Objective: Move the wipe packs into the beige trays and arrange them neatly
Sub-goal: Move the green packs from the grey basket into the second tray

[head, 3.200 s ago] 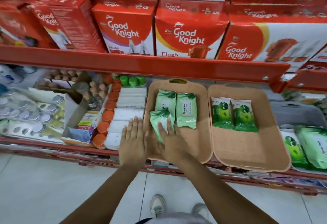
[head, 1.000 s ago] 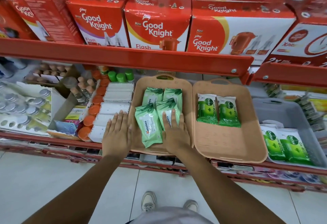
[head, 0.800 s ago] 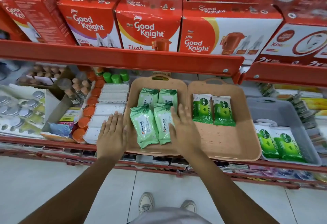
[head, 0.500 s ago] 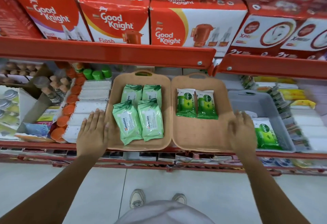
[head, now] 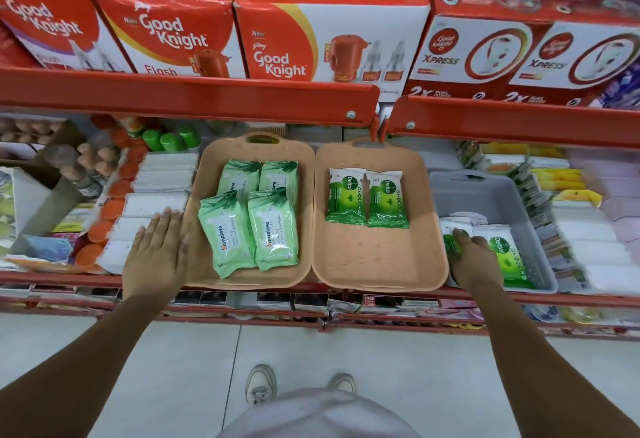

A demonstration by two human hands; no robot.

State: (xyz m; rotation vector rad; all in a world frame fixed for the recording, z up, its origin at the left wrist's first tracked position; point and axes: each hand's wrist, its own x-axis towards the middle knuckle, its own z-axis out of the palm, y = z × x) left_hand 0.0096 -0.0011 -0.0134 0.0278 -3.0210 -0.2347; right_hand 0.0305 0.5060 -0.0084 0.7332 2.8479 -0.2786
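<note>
Two beige trays sit side by side on the lower shelf. The left beige tray [head: 197,216] holds several pale green Himalaya wipe packs [head: 273,226] in two rows. Two dark green Dettol packs [head: 367,200] lie at the back of the right beige tray [head: 377,264]. My left hand [head: 156,254] rests flat, fingers apart, against the left tray's outer edge. My right hand [head: 474,261] reaches into the grey tray [head: 485,191] and its fingers close over a Dettol wipe pack [head: 450,242]. Another Dettol pack [head: 509,254] lies beside it.
White stacked packs [head: 156,202] and orange-capped bottles [head: 104,226] crowd the shelf left of the trays. Flat sachets [head: 561,209] fill the right side. The red upper shelf edge [head: 194,98] overhangs the trays' backs, with Good Knight boxes [head: 311,39] above it.
My right hand left the Himalaya packs, swept right across the second beige tray and reached into the grey tray, closing on a Dettol pack. My left hand stayed at the left tray's edge.
</note>
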